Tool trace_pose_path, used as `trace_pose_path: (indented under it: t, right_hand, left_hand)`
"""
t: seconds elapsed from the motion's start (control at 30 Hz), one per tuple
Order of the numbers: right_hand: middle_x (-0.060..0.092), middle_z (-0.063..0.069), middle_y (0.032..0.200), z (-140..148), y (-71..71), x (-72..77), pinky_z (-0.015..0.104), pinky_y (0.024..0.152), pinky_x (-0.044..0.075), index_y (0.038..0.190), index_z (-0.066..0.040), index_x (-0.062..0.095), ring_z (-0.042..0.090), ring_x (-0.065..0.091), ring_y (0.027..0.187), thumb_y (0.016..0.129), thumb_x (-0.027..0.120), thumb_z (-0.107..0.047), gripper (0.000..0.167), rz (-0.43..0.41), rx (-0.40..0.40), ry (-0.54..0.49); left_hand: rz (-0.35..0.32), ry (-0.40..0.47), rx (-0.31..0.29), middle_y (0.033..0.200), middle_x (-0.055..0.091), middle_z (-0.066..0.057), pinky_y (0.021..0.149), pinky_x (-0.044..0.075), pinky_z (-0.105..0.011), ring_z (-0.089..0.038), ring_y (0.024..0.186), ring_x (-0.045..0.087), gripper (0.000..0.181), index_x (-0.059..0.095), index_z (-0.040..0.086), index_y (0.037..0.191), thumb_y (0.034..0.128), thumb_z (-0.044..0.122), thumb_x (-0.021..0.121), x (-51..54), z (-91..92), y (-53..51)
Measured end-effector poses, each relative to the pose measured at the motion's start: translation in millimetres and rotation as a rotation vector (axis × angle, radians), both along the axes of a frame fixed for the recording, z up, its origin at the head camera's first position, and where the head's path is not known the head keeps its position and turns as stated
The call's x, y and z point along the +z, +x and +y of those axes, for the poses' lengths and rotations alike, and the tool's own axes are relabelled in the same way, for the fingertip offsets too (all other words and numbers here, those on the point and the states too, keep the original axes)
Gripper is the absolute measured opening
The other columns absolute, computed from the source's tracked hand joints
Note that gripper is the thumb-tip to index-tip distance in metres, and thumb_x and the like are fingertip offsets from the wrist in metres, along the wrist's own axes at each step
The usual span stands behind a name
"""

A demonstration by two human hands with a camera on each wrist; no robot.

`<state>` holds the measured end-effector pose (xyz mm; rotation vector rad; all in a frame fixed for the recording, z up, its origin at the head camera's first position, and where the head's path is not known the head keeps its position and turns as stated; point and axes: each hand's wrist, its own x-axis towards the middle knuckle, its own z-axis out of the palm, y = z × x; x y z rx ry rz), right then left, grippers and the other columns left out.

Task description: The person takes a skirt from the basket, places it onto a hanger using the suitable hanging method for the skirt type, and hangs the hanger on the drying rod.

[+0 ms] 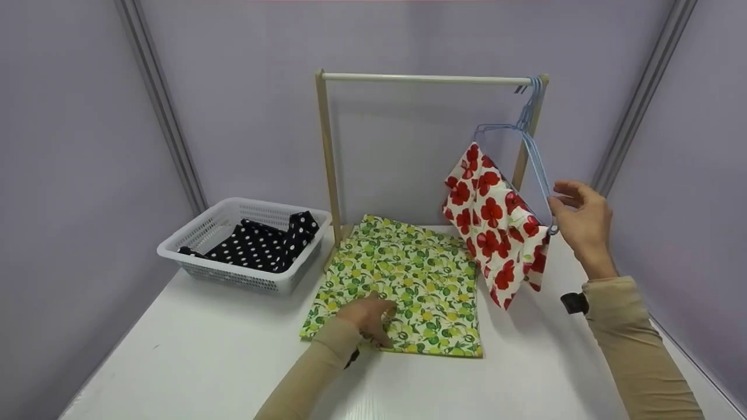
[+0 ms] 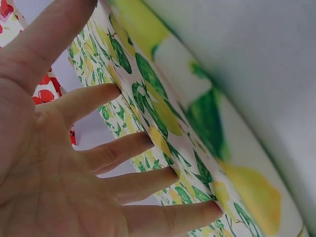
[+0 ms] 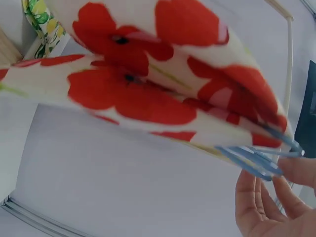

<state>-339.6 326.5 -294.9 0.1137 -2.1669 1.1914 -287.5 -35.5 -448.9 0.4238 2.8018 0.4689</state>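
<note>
Your left grip (image 1: 365, 318), spread apart, touches the lemon cloth (image 1: 414, 274); whether your right grip (image 1: 583, 221) clamps the hangers (image 1: 536, 166), I can't tell.

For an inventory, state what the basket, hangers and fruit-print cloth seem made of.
Basket: probably plastic, pale, low-gloss; its perforated walls look moulded.
Hangers: likely plastic-coated wire, smooth, blue; thin, rounded bends, core unseen.
Fruit-print cloth: fabric, matte, softly creased; fibre unclear.

Three cloths (image 1: 420, 280) (image 1: 487, 224) (image 1: 254, 245), two hands (image 1: 366, 316) (image 1: 586, 223), one basket (image 1: 233, 277), one rack (image 1: 426, 77); several hangers (image 1: 536, 160), exact count unclear.
</note>
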Motion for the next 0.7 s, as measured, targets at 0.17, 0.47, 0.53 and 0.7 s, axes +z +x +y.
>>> trace_pose_path:
  t: [0.17, 0.47, 0.53, 0.7]
  right_hand:
    - [0.068, 0.016, 0.116, 2.7, -2.8, -2.4, 0.008, 0.070, 0.050, 0.125, -0.001, 0.064, -0.003, 0.060, 0.088, 0.093, 0.066, -0.017, 0.036, -0.026, 0.050, -0.011]
    - [0.073, -0.003, 0.093, 8.4, -0.8, 0.8, 0.012, 0.063, 0.053, 0.125, -0.001, 0.065, -0.006, 0.065, 0.072, 0.096, 0.061, -0.024, 0.038, -0.066, 0.085, -0.029]
    - [0.074, -0.006, 0.089, 10.0, -0.7, 1.9, 0.012, 0.065, 0.053, 0.128, 0.002, 0.062, -0.004, 0.067, 0.072, 0.098, 0.058, -0.023, 0.040, -0.091, 0.133, -0.054]
    - [0.073, -0.009, 0.084, 14.9, -2.0, 7.5, 0.014, 0.068, 0.054, 0.122, 0.009, 0.056, 0.003, 0.071, 0.076, 0.099, 0.057, -0.019, 0.036, -0.214, 0.365, -0.319]
  left_hand:
    - [0.014, -0.009, -0.004, 0.129, 0.052, -0.013, 0.064, 0.047, -0.035, -0.020, 0.086, 0.053, 0.053, 0.064, 0.022, 0.115, 0.0698, 0.035, 0.089, 0.1, 0.0, 0.0]
    - [-0.012, 0.009, 0.023, 0.139, 0.048, -0.017, 0.059, 0.045, -0.031, -0.018, 0.078, 0.054, 0.053, 0.064, 0.022, 0.116, 0.0705, 0.030, 0.089, 2.5, 2.4, 0.0]
    - [-0.015, 0.010, 0.023, 0.141, 0.047, -0.018, 0.060, 0.046, -0.031, -0.019, 0.081, 0.055, 0.053, 0.064, 0.022, 0.116, 0.0704, 0.030, 0.089, 2.1, 2.2, -0.2]
    - [-0.024, -0.008, 0.013, 0.134, 0.049, -0.014, 0.070, 0.050, -0.037, -0.021, 0.089, 0.053, 0.056, 0.063, 0.022, 0.119, 0.0708, 0.035, 0.088, 0.0, 0.9, -2.0]
